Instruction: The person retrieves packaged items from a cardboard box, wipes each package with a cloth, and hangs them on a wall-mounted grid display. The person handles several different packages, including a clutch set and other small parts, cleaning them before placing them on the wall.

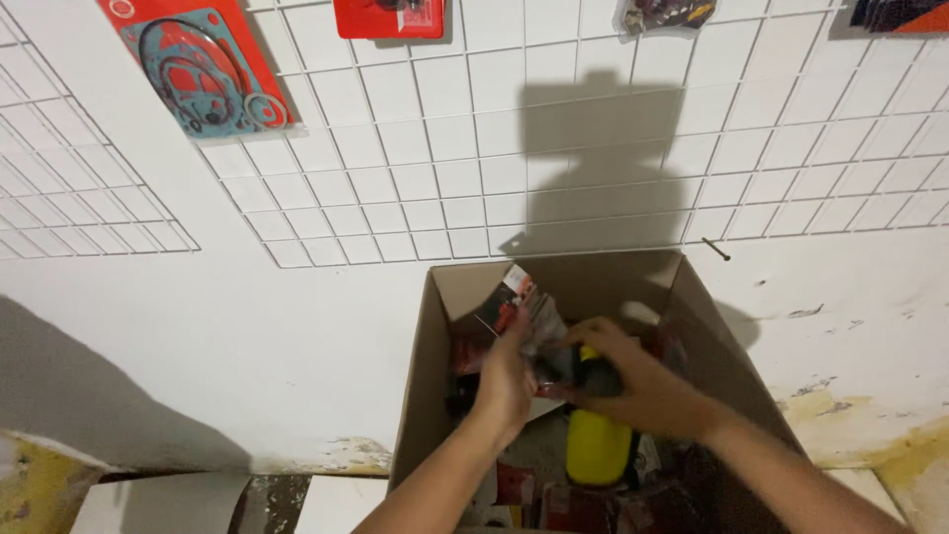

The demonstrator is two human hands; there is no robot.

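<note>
A clear packet (529, 316) with a red and white card end sits in the upper middle of an open box (420, 386), and both hands are on it. The left hand (506, 381) grips the packet from the left, fingers closed around its lower part so the card end sticks up past the knuckles. The right hand (633, 386) reaches across from the right, fingers curled over the packet's dark right end, just above a yellow bottle (598, 445) that stands in the box below the wrist.

The step in hand looks like sorting or lifting 1 packet out of the pile. The next move would call for a firm 2-handed hold and a straight lift clear of the box walls, since the packet is wedged among others.

More red packets (514, 485) lie loose along the box bottom, close under both forearms, and could snag or spill. The bottle, touching or nearly touching the right hand, could tip if knocked.

Behind the box, a white wire grid (445, 148) hangs on the wall, carrying a red card of gaskets (203, 69) at upper left and other packs (388, 18) along the top edge. A dark shadow (603, 168) falls across the grid. The wall foot shows yellow, flaking paint (860, 425).
</note>
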